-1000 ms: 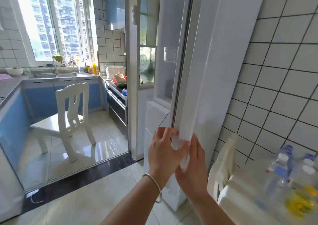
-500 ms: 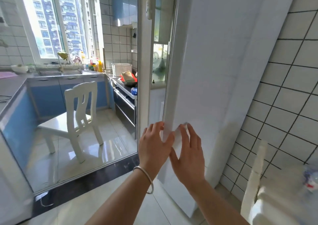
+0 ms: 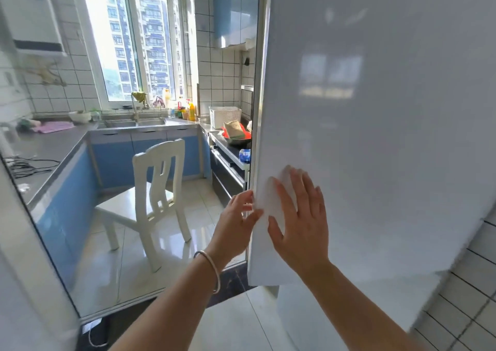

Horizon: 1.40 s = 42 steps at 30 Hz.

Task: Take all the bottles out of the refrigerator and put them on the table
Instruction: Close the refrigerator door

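The white refrigerator door [image 3: 375,135] fills the right half of the head view, its glossy front turned to me. My right hand [image 3: 298,221] lies flat on the door's front near its left edge, fingers spread. My left hand [image 3: 236,224], with a silver bangle on the wrist, touches that left edge with its fingertips and holds nothing. The refrigerator's inside is hidden behind the door. No bottles and no table are in view.
Past a glass partition lies a kitchen with a white chair [image 3: 158,189], blue cabinets and a sink counter [image 3: 128,125] under the window. A stove counter [image 3: 230,146] with a white basket stands just left of the door. White tiled wall [image 3: 472,297] is at the lower right.
The door has swung from edge-on to almost face-on. My right hand went from the edge to flat on the front. The table with bottles slid out of view at the right.
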Motion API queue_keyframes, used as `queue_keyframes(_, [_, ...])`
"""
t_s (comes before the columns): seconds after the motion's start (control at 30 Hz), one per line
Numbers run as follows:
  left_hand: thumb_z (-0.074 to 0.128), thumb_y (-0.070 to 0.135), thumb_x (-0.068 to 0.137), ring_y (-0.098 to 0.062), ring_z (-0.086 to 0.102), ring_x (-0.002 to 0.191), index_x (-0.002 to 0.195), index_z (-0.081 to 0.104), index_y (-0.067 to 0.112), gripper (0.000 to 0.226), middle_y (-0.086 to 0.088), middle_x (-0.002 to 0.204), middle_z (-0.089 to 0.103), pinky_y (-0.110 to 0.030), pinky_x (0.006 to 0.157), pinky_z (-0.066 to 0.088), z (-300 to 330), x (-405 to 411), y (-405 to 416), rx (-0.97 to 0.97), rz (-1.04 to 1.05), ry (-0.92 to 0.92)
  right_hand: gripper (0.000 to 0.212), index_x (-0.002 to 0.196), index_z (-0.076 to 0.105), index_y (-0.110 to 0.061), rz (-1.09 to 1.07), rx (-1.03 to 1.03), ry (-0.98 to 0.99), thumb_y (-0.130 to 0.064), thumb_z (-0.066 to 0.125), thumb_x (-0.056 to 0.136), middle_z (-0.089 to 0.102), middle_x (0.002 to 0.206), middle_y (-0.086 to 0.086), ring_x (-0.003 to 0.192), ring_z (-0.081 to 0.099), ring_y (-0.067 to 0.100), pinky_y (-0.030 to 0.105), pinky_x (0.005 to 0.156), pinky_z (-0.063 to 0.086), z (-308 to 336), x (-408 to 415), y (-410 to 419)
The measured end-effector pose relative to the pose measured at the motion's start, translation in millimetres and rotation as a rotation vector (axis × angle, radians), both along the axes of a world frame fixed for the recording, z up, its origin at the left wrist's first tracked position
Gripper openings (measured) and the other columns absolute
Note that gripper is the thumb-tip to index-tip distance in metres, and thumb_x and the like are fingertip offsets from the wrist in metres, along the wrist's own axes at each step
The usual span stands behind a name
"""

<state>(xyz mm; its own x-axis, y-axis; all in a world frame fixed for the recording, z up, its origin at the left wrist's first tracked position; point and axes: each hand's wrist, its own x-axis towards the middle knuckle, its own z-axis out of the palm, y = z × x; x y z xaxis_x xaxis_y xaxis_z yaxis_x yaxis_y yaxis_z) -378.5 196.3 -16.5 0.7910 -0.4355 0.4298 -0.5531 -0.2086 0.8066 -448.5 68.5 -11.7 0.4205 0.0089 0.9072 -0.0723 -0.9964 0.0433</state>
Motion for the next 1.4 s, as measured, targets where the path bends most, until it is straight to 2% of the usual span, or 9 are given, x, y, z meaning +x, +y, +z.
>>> queue_keyframes(0.1, [0.052, 0.016, 0.096, -0.015, 0.06, 0.105, 0.127, 0.04, 0.022, 0.034, -0.001, 0.119, 0.057, -0.007, 0.074, 0.051, -1.3, 58.6, -17.1, -0.045, -0.056, 0.076, 0.05, 0.14, 0.035, -0.02, -0.016, -0.031, 0.009, -0.042, 0.038, 0.095, 0.03, 0.15, 0.01, 0.14, 0.029, 0.032, 0.047, 0.115, 0.025, 2.7, 50.7, -20.8])
queue_keyframes(0.23, [0.05, 0.029, 0.095, -0.029, 0.062, 0.11, 0.118, 0.049, 0.023, 0.024, -0.01, 0.117, 0.062, -0.042, 0.09, 0.056, 0.4, 117.1, -50.7, -0.167, -0.123, 0.244, 0.049, 0.14, 0.037, -0.018, -0.069, -0.033, 0.03, -0.041, 0.029, 0.098, 0.028, 0.15, 0.01, 0.14, 0.027, 0.032, 0.048, 0.114, 0.026, 9.9, 103.0, -48.7])
queue_keyframes(0.33, [0.053, 0.036, 0.091, -0.03, 0.064, 0.106, 0.103, 0.055, 0.032, 0.013, -0.009, 0.111, 0.065, -0.052, 0.093, 0.052, -0.8, 151.8, -74.7, -0.219, -0.134, 0.3, 0.052, 0.141, 0.04, -0.016, -0.125, -0.054, 0.068, -0.032, 0.044, 0.091, 0.027, 0.151, 0.011, 0.141, 0.024, 0.031, 0.045, 0.116, 0.02, 2.9, 131.0, -66.6])
queue_keyframes(0.43, [0.053, 0.035, 0.093, -0.03, 0.064, 0.106, 0.1, 0.056, 0.032, 0.008, -0.009, 0.109, 0.066, -0.048, 0.09, 0.055, -2.2, 188.4, -100.2, -0.232, -0.175, 0.314, 0.057, 0.141, 0.042, -0.014, -0.196, -0.091, 0.098, -0.026, 0.053, 0.086, 0.029, 0.152, 0.011, 0.143, 0.022, 0.031, 0.044, 0.118, 0.016, -1.3, 157.5, -86.5])
queue_keyframes(0.6, [0.049, 0.017, 0.097, -0.028, 0.062, 0.102, 0.108, 0.052, 0.012, 0.013, -0.013, 0.107, 0.064, -0.015, 0.07, 0.056, -2.2, 251.8, -147.8, -0.254, -0.345, 0.305, 0.059, 0.14, 0.042, -0.013, -0.346, -0.088, 0.125, -0.022, 0.053, 0.083, 0.03, 0.153, 0.012, 0.143, 0.022, 0.03, 0.046, 0.117, 0.018, -6.5, 202.8, -117.8])
queue_keyframes(0.7, [0.05, 0.015, 0.096, -0.032, 0.063, 0.102, 0.101, 0.054, 0.015, 0.007, -0.021, 0.11, 0.064, -0.022, 0.075, 0.057, -1.1, 289.9, -180.6, -0.245, -0.45, 0.336, 0.06, 0.139, 0.044, -0.013, -0.445, -0.075, 0.136, -0.021, 0.059, 0.081, 0.031, 0.152, 0.013, 0.142, 0.024, 0.031, 0.047, 0.116, 0.02, -5.3, 231.0, -138.4])
queue_keyframes(0.8, [0.055, 0.021, 0.094, -0.033, 0.066, 0.099, 0.097, 0.056, 0.022, 0.004, -0.011, 0.102, 0.068, -0.047, 0.085, 0.056, -3.2, 327.9, -213.7, -0.191, -0.553, 0.336, 0.066, 0.138, 0.046, -0.013, -0.564, -0.041, 0.137, -0.017, 0.068, 0.076, 0.03, 0.15, 0.011, 0.141, 0.026, 0.031, 0.049, 0.113, 0.022, -6.0, 256.4, -154.8])
queue_keyframes(1.0, [0.054, 0.021, 0.095, -0.01, 0.062, 0.089, 0.097, 0.054, 0.022, 0.002, 0.008, 0.094, 0.064, -0.012, 0.068, 0.048, -1.5, 376.5, -272.9, -0.105, -0.715, 0.272, 0.078, 0.14, 0.043, -0.017, -0.834, 0.013, 0.165, -0.021, 0.076, 0.069, 0.026, 0.151, 0.01, 0.139, 0.026, 0.031, 0.054, 0.11, 0.022, -8.8, 294.5, -184.6])
queue_keyframes(1.4, [0.056, 0.031, 0.093, -0.014, 0.063, 0.099, 0.099, 0.055, 0.035, 0.007, 0.004, 0.105, 0.066, -0.037, 0.088, 0.051, -17.4, 406.5, -361.7, -0.181, -0.785, 0.314, 0.094, 0.142, 0.033, -0.024, -1.109, 0.019, 0.186, -0.031, 0.084, 0.063, 0.026, 0.151, 0.005, 0.138, 0.027, 0.026, 0.066, 0.099, 0.031, -11.8, 322.4, -243.6])
